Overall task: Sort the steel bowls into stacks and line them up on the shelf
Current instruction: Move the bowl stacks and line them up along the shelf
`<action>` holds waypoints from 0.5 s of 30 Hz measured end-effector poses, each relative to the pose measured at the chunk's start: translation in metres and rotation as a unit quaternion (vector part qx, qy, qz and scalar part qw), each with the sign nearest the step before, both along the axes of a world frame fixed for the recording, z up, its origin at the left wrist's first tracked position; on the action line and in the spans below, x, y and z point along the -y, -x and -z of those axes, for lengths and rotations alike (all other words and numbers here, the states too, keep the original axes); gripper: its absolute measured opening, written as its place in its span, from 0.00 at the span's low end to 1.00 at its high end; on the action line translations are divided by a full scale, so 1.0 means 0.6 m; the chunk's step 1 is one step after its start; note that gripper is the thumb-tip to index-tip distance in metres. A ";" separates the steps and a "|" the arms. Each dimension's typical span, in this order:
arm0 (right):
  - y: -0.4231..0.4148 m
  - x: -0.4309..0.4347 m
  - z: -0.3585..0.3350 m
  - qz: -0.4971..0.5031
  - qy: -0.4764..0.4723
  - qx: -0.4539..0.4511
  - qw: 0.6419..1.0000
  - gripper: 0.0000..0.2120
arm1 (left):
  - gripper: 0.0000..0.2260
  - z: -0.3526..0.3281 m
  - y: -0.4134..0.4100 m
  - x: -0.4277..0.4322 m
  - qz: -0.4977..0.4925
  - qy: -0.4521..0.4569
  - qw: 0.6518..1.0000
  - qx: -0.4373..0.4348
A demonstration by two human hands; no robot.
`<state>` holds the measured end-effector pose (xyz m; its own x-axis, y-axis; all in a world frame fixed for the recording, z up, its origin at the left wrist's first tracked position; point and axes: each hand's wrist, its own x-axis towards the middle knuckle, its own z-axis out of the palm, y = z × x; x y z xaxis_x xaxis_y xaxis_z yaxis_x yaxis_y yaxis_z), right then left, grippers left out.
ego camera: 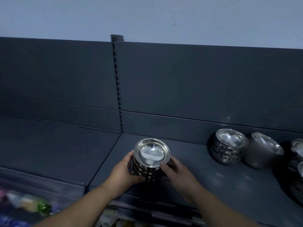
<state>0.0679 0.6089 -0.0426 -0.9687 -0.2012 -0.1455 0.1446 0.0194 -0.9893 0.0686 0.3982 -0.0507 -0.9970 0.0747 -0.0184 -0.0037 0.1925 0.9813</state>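
Observation:
A stack of several shiny steel bowls [151,154] stands on the dark grey shelf [196,174], near its left end. My left hand [126,171] wraps around the stack's left side. My right hand [176,172] holds its right side, with the thumb on the top bowl's rim. Further right, by the back panel, stands a second stack of bowls [229,145]. A tilted stack [264,151] leans beside it. More bowls [297,149] show at the right edge, cut off by the frame.
A slotted upright post [117,82] divides the back panel, and a second shelf section [49,153] lies to the left. Blurred colourful goods [24,205] sit on a lower level at the bottom left.

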 end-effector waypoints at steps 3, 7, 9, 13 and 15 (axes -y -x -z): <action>0.002 0.064 0.002 -0.010 -0.010 -0.004 1.000 0.43 | 0.45 -0.006 -0.006 0.068 -0.006 0.030 1.000 0.005; 0.004 0.136 0.003 -0.014 -0.020 -0.002 1.000 0.44 | 0.42 0.000 -0.001 0.140 -0.015 0.064 0.998 0.000; 0.005 0.163 0.002 -0.015 -0.027 -0.014 0.999 0.39 | 0.41 0.004 0.003 0.168 -0.012 0.066 0.998 0.001; 0.009 0.208 0.009 0.004 -0.054 -0.020 0.998 0.47 | 0.41 0.013 0.014 0.215 0.007 0.072 0.997 0.003; 0.007 0.223 0.011 0.011 -0.064 -0.016 0.998 0.50 | 0.42 0.021 0.021 0.230 0.016 0.073 0.997 0.006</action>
<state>0.0636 0.4751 -0.0493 -0.9772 -0.1611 -0.1386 0.1157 0.1437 -0.9828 0.0560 0.2605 -0.0632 -0.9939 0.1019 -0.0433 -0.0068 0.3340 0.9425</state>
